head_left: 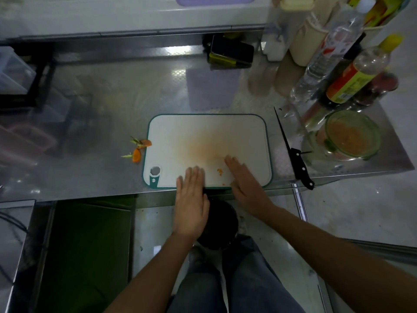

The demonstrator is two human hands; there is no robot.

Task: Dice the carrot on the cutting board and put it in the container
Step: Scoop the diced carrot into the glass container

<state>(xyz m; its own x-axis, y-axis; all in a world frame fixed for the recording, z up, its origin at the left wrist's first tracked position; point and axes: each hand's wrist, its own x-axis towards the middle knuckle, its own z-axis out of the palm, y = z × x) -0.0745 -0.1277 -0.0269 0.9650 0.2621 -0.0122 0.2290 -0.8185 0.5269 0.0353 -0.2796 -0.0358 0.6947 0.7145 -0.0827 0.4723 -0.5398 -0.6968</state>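
The white cutting board point(207, 132) with a teal rim lies on the steel counter, stained orange in the middle. A few small carrot bits point(220, 171) sit near its front edge. My left hand point(191, 199) lies flat with straight fingers over the board's front edge. My right hand point(244, 181) also has straight fingers and rests on the board to the right of the bits. A round glass container point(352, 134) holding diced carrot stands at the right. The black-handled knife point(293, 152) lies on the counter between board and container.
Carrot ends with green tops point(138, 150) lie left of the board. Bottles point(352, 71) and jars crowd the back right corner. A dark box point(231, 50) sits at the back. The counter's front edge runs just below the board.
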